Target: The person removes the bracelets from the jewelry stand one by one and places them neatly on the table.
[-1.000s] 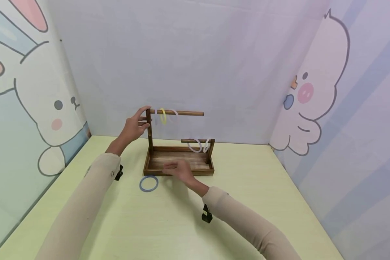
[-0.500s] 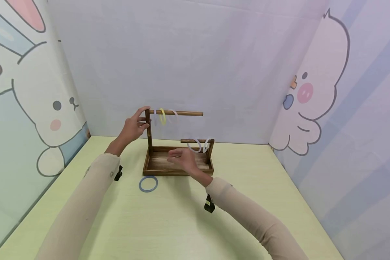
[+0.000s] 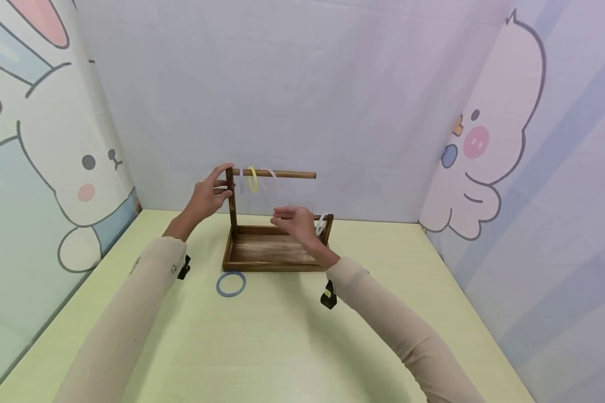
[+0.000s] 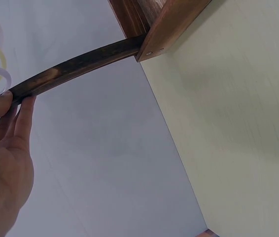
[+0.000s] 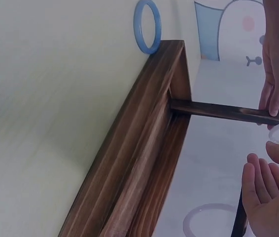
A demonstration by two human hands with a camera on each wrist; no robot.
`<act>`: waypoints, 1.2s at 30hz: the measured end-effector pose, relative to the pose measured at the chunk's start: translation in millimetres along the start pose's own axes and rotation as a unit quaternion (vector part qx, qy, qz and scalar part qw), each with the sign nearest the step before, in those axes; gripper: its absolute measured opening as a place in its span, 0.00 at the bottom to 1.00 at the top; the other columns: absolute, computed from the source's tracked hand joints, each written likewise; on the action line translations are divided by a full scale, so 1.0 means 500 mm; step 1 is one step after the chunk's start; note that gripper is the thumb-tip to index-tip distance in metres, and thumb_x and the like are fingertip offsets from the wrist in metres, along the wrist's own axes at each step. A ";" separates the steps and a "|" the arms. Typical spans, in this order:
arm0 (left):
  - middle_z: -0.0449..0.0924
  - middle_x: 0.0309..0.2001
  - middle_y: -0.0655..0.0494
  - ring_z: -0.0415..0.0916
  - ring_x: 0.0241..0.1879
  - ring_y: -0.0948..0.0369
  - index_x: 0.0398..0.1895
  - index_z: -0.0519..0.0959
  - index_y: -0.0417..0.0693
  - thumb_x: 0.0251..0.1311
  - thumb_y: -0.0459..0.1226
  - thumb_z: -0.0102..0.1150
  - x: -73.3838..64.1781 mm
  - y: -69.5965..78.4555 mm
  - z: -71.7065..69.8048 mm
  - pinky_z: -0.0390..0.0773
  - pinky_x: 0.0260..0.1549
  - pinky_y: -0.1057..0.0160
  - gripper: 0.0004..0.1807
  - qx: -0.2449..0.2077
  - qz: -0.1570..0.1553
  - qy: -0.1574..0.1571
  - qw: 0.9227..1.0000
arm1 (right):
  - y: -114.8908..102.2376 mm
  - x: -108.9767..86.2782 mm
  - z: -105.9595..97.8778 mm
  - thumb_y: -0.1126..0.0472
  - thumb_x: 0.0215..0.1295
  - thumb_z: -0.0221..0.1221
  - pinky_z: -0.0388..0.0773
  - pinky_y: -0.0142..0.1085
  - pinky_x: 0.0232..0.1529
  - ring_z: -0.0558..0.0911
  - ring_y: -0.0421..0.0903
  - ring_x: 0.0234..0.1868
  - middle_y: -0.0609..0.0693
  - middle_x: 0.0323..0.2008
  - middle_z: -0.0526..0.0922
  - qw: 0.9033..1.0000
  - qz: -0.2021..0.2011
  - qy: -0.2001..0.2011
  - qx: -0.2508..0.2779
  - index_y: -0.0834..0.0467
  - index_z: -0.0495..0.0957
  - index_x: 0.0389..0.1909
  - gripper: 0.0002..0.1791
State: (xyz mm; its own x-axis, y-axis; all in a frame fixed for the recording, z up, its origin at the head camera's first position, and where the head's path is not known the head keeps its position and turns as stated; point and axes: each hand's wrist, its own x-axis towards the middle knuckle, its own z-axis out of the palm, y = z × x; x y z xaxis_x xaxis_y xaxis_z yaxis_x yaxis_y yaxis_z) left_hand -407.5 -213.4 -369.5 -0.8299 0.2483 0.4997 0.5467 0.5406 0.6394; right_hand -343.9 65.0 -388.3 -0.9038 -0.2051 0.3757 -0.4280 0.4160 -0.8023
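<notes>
A brown wooden rack [image 3: 277, 267] stands near the back wall, with a tall post on the left and a short one on the right. My left hand [image 3: 205, 198] pinches the top of the tall post [image 4: 75, 66] between thumb and fingers. My right hand [image 3: 299, 226] is at the lower bar, its fingers [image 5: 252, 182] extended and holding nothing. From the upper bar [image 3: 297, 174] hang a yellow bangle [image 3: 252, 179] and pale ones. A white bangle [image 3: 318, 228] hangs on the lower bar; another pale bangle [image 5: 186, 220] is hidden behind my right hand in the head view.
A blue bangle [image 3: 218, 284] lies flat on the pale yellow table [image 3: 262, 347], just in front of the rack's left corner. Cloth walls with cartoon animals enclose the back and both sides. A small black device [image 3: 328, 296] hangs at my right wrist.
My right hand has moved up and slightly right, from the tray's front edge to the lower bar, covering one bangle there. My left hand keeps its place on the post.
</notes>
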 end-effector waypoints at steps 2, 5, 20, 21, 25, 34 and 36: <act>0.79 0.60 0.30 0.80 0.60 0.37 0.81 0.58 0.63 0.70 0.23 0.60 -0.001 0.001 0.000 0.83 0.55 0.39 0.44 0.000 -0.001 -0.001 1.000 | 0.001 0.006 -0.006 0.64 0.67 0.70 0.89 0.37 0.43 0.90 0.51 0.47 0.58 0.46 0.90 1.000 -0.001 0.003 -0.001 0.64 0.86 0.54 0.16; 0.80 0.60 0.31 0.79 0.60 0.37 0.81 0.58 0.64 0.70 0.23 0.60 -0.002 0.001 0.000 0.83 0.54 0.39 0.43 -0.001 -0.004 -0.002 1.000 | 0.003 0.014 -0.011 0.65 0.66 0.71 0.89 0.37 0.41 0.91 0.51 0.44 0.58 0.45 0.90 1.000 -0.001 0.009 0.001 0.64 0.87 0.54 0.16; 0.80 0.60 0.32 0.79 0.60 0.37 0.81 0.58 0.64 0.70 0.23 0.59 -0.002 0.007 0.000 0.83 0.55 0.40 0.43 -0.009 -0.008 -0.002 1.000 | 0.003 0.054 -0.018 0.59 0.68 0.70 0.88 0.38 0.47 0.90 0.47 0.46 0.54 0.47 0.91 0.999 0.007 0.037 -0.037 0.60 0.87 0.54 0.16; 0.80 0.60 0.32 0.79 0.61 0.37 0.81 0.58 0.64 0.70 0.23 0.59 -0.001 0.006 0.000 0.83 0.55 0.40 0.43 -0.009 -0.008 -0.002 1.000 | 0.002 0.056 -0.019 0.59 0.68 0.70 0.88 0.38 0.48 0.90 0.47 0.46 0.54 0.47 0.90 0.999 0.006 0.039 -0.037 0.60 0.87 0.55 0.17; 0.80 0.61 0.32 0.79 0.61 0.38 0.81 0.58 0.64 0.70 0.23 0.59 0.001 0.006 0.001 0.83 0.55 0.41 0.43 -0.007 -0.006 -0.002 1.000 | -0.004 0.063 -0.022 0.59 0.69 0.69 0.88 0.37 0.49 0.90 0.48 0.48 0.56 0.50 0.90 0.999 0.002 0.047 -0.025 0.60 0.86 0.57 0.18; 0.80 0.61 0.33 0.79 0.61 0.39 0.81 0.58 0.66 0.71 0.23 0.59 0.004 -0.003 0.002 0.84 0.55 0.42 0.43 -0.007 -0.007 -0.005 1.000 | -0.014 0.084 -0.019 0.60 0.70 0.69 0.87 0.39 0.52 0.89 0.51 0.52 0.58 0.53 0.88 0.997 -0.022 0.066 -0.032 0.61 0.82 0.61 0.21; 0.80 0.61 0.33 0.79 0.62 0.39 0.81 0.58 0.66 0.70 0.23 0.59 0.004 -0.003 0.002 0.84 0.55 0.42 0.43 -0.010 -0.005 -0.003 1.000 | -0.016 0.090 -0.017 0.61 0.70 0.69 0.87 0.39 0.53 0.89 0.51 0.52 0.58 0.53 0.88 0.996 -0.025 0.074 -0.036 0.61 0.82 0.62 0.21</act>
State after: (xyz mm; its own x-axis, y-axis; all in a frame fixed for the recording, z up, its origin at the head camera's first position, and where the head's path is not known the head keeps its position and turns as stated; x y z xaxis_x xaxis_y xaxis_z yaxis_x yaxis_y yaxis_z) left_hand -410.3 -212.9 -370.2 -0.8365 0.2480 0.4887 0.5397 0.5276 0.6560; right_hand -381.1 60.0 -361.0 -0.8704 -0.0974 0.4825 -0.4672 0.4723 -0.7474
